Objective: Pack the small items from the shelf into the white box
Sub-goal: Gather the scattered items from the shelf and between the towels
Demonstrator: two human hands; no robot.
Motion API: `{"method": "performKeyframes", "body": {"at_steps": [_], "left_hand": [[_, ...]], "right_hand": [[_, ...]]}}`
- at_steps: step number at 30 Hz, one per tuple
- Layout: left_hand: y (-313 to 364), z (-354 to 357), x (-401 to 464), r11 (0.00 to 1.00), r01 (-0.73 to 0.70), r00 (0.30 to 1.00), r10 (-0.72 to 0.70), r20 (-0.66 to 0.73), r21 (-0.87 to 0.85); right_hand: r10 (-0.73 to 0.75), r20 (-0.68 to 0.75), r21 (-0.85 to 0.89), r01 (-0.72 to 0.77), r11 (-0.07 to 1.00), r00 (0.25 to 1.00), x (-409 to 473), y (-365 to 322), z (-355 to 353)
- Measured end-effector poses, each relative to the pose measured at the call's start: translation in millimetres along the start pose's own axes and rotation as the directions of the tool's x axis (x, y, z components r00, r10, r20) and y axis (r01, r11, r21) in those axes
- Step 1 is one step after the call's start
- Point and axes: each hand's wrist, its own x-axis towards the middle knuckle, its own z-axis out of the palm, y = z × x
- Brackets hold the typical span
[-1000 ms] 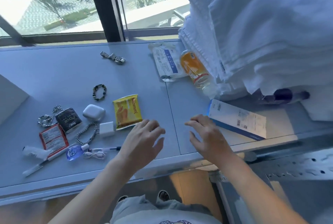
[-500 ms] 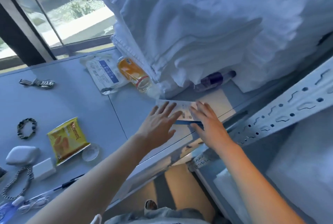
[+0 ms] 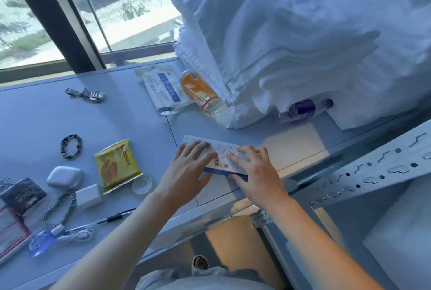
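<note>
A flat white box with a blue edge (image 3: 222, 157) lies on the grey shelf (image 3: 130, 112) near its front edge. My left hand (image 3: 189, 168) rests flat on the box's left half with fingers spread. My right hand (image 3: 254, 173) lies on its right half, fingers straight, thumb at the blue front edge. Small items lie to the left: a yellow snack packet (image 3: 116, 165), a white earbud case (image 3: 65, 176), a white charger (image 3: 89, 196), a bead bracelet (image 3: 71, 146), a chain bracelet (image 3: 59, 208), a watch (image 3: 85, 94), a pen (image 3: 109, 218).
A tall stack of white towels (image 3: 291, 44) fills the shelf's back right. An orange bottle (image 3: 200, 93) and a mask packet (image 3: 161, 89) lie beside it; a purple bottle (image 3: 303, 108) sits under the towels. A perforated metal rail (image 3: 373, 173) runs at right. Windows stand behind.
Both hands moved from above the shelf's front edge rightward onto the white box and now lie flat on it. The view has swung right toward the towels.
</note>
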Motion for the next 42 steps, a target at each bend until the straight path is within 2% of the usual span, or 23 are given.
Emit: {"method": "performKeyframes", "body": {"at_steps": [4,7,14,19,26,37,42], "left_hand": [[-18,-11,-22,0.997,0.077,0.996,-0.078,-0.035,-0.030],[-29,-19,-34,0.995,0.094,0.996,-0.094,-0.009,-0.034],[-53,-37,-51,0.993,0.110,0.991,-0.112,-0.067,-0.035],[-55,-41,-64,0.976,0.199,0.969,-0.209,-0.129,-0.089],[-41,-37,-81,0.972,0.172,0.972,-0.194,-0.132,-0.157],[-46,-38,-93,0.973,0.166,0.975,-0.186,-0.122,-0.158],[-54,-44,-94,0.961,0.226,0.956,-0.251,-0.151,-0.161]], "right_hand": [[-0.112,0.030,-0.010,0.113,0.994,0.993,8,-32,9],[-0.180,0.043,-0.029,0.181,0.983,0.983,12,-53,12],[-0.147,0.151,0.139,0.126,0.982,0.978,35,-64,11],[-0.183,0.169,0.170,0.154,0.973,0.968,21,-84,17],[-0.274,0.193,0.335,0.199,0.921,0.942,2,-108,33],[-0.312,0.180,0.445,0.206,0.871,0.933,12,-105,35],[-0.261,0.099,0.369,0.208,0.906,0.960,60,-105,30]]}}
